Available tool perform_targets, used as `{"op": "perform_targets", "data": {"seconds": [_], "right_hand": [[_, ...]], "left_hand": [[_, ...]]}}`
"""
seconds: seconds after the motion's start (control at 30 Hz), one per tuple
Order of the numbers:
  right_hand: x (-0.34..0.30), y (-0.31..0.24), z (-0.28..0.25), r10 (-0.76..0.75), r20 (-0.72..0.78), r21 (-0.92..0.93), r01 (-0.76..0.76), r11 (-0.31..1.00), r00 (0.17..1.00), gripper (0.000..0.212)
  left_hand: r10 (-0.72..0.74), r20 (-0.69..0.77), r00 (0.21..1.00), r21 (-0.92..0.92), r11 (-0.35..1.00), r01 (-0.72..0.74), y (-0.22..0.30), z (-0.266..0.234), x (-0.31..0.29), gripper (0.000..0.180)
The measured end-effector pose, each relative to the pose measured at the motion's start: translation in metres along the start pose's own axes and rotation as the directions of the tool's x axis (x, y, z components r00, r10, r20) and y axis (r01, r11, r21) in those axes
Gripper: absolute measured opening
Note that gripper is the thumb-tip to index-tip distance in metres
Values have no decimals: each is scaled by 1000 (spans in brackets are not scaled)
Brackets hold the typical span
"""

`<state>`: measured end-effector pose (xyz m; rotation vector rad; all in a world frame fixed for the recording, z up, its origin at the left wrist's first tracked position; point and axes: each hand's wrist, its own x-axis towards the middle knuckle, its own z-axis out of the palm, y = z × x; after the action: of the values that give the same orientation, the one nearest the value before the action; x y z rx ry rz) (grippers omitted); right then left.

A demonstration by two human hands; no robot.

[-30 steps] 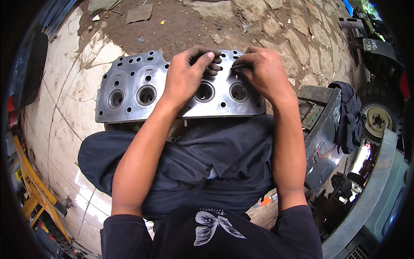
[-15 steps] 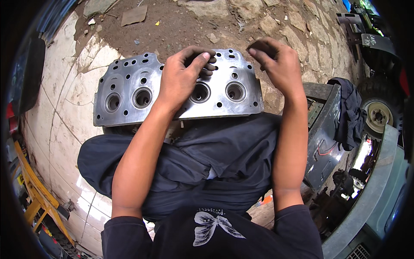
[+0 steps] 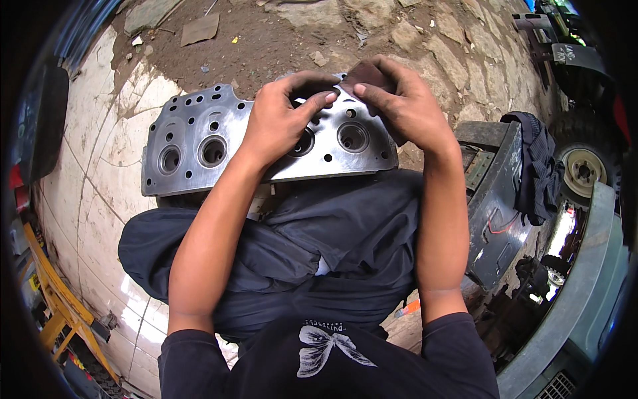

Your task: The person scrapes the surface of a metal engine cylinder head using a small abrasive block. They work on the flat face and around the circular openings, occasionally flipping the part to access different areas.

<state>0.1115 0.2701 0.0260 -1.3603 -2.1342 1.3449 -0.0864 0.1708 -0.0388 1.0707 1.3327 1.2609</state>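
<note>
A machined metal cylinder head (image 3: 246,124) with round valve seats and bolt holes lies flat in front of my folded legs. My right hand (image 3: 413,103) pinches a dark reddish-brown piece of sandpaper (image 3: 367,75) between thumb and fingers over the head's far right corner. Over the middle of the head hovers my left hand (image 3: 279,116), fingers curled and thumb apart, with nothing seen between them. Its fingertips are close to the sandpaper but appear not to touch it. My hands and wrists hide part of the metal face beneath.
Cracked pale tiles (image 3: 86,179) spread to the left, dirt and flat stones (image 3: 425,40) beyond. On the right, a grey metal box (image 3: 495,219) carries a dark cloth (image 3: 531,166); a wheel (image 3: 585,169) stands behind it. A yellow metal frame (image 3: 56,292) is at lower left.
My right hand has moved left and turned, and the brown sandpaper now shows in its grip. My left hand's thumb and fingers have spread apart. The view has shifted slightly.
</note>
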Motion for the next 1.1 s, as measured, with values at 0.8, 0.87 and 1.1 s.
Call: {"op": "perform_targets", "data": {"seconds": [0.8,0.87,1.1], "right_hand": [[5,-10,22,6,171,454,-85,887,985,23],[5,-9,21,18,232,510,-137,849,972,25],[1,-18,23,157,267,777,-309,548,951,30]], "left_hand": [[-52,-134,990,-202,979,24,9,-8,-6,23],[-56,-130,990,-196,980,30,11,-9,-7,23],[88,-134,987,-78,992,-99,6,-8,-9,24]]}}
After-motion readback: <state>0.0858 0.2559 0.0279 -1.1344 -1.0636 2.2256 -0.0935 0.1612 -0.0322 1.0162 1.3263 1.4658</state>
